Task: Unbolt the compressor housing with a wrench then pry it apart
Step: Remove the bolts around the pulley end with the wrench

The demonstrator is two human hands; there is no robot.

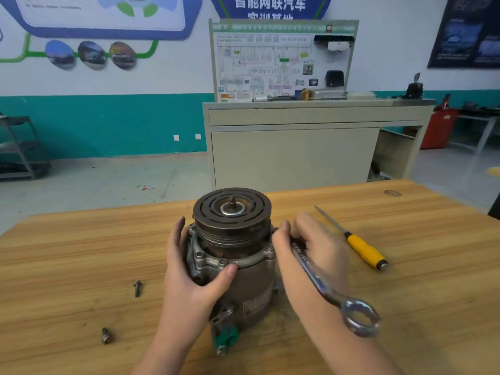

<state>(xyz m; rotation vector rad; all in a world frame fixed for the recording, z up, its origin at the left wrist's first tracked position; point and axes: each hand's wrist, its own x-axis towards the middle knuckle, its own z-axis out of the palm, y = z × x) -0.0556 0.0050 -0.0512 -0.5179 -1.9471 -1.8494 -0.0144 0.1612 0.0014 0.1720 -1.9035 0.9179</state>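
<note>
Now, at lower left, two loose bolts (pixel 137 288) are lying on the tabletop (pixel 433 280). My left hand (pixel 189 269) is clamping the compressor housing (pixel 243 282) at centre; it's looking heavy, rigid, oily metal, best gripped at the flange. My right hand (pixel 311 255) is closing around the wrench (pixel 324 285); a screwdriver (pixel 362 247) is waiting right.

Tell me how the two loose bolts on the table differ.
The farther bolt lies side-on, its whole shank showing; the nearer bolt looks stubby, perhaps foreshortened. The farther bolt sits close to the left hand; the nearer bolt lies further out, toward the table's near edge. Both are dark and already removed.
</note>
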